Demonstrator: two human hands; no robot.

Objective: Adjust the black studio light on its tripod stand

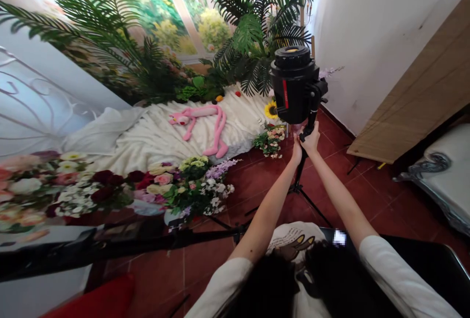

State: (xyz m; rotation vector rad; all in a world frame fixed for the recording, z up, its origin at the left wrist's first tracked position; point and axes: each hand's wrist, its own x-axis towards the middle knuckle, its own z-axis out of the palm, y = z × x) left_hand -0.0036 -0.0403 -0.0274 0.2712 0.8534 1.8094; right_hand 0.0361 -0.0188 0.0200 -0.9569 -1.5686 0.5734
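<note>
A black studio light (293, 90) with a red label sits on top of a black light stand (301, 167). My left hand (297, 149) is closed round the upper part of the stand, just below the light. Close beside it, my right hand (312, 139) grips the same spot near the bracket (316, 94). My fingers are partly hidden behind the stand and the light. Both arms reach forward, and the stand's legs spread over the red tiled floor (253, 181).
A pink plush toy (205, 112) lies on a cream blanket (157, 127) at left. Artificial flowers (191, 186) line its front, with palm plants (253, 29) behind. Another black pole (128, 242) crosses the lower left. A tan panel (411, 73) and a silver-trimmed sofa (444, 176) stand at right.
</note>
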